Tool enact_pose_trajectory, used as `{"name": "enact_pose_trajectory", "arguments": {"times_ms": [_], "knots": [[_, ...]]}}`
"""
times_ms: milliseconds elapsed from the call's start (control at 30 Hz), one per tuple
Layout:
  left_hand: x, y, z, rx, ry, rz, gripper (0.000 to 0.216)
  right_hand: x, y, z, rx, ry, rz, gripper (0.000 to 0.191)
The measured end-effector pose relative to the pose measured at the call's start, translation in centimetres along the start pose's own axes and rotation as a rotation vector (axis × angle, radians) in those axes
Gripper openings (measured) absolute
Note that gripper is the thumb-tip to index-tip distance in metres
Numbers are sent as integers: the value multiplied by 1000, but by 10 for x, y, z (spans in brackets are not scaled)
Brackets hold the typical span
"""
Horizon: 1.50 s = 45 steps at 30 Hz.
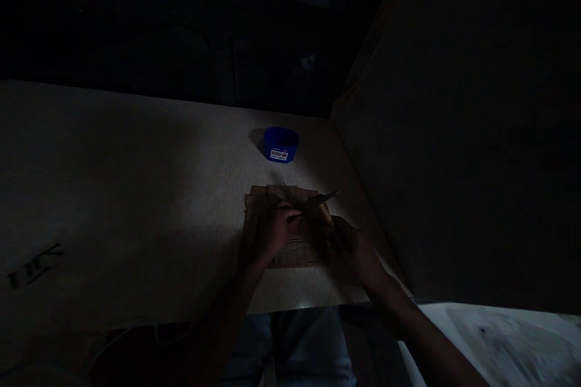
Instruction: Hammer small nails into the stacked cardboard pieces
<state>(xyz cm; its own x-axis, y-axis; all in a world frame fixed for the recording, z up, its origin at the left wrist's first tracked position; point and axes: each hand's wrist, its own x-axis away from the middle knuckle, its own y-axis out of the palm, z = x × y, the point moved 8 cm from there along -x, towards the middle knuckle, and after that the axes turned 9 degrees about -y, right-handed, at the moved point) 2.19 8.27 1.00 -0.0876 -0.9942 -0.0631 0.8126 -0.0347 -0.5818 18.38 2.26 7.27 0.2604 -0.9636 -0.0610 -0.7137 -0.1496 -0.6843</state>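
In dim light, a square of worn brown cardboard (299, 257) with ragged edges lies on the table in front of me. My left hand (272, 233) rests over its left part, fingers curled round the lower end of a dark pointed blade (320, 199) that looks like a knife. The blade slants up to the right above the cardboard. At the cardboard's right edge is my right hand (349, 242), its fingers bent inward beside a pale brown strip below the blade. Shadow hides what those fingers grip.
Beyond the cardboard stands a small blue plastic container (280, 145) with a white label. The pale tabletop (136, 193) carries dark markings at left. A dark upright panel (454, 163) borders the right side. A whitish surface (508, 338) shows at lower right.
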Motion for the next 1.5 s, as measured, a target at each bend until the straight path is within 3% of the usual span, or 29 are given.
{"name": "enact_pose_trajectory", "arguments": {"times_ms": [133, 333, 533, 767, 1000, 1167, 1333, 1500], "knots": [[0, 2, 1, -6, 15, -5, 17, 2, -8, -7, -4, -25, 65, 44], [0, 1, -1, -58, -10, 22, 10, 1, 5, -7, 25, -16, -78, 38], [0, -1, 3, -46, -40, 29, 12, 2, -3, -8, -30, -44, 20, 41], [1, -2, 0, 49, -47, -18, 12, 11, 17, 19, -176, 103, 63, 48], [0, -2, 0, 128, -51, -33, 16, 17, 6, 3, -205, 67, 168, 48], [0, -5, -6, 133, -165, -16, 12, 9, -7, -12, -61, -5, 100, 43], [1, -9, -7, 139, -154, 14, 12, 5, 0, -16, -21, -48, -26, 39], [0, -8, -5, 109, -169, -6, 11, 7, -2, -17, -32, -48, 11, 40]]}}
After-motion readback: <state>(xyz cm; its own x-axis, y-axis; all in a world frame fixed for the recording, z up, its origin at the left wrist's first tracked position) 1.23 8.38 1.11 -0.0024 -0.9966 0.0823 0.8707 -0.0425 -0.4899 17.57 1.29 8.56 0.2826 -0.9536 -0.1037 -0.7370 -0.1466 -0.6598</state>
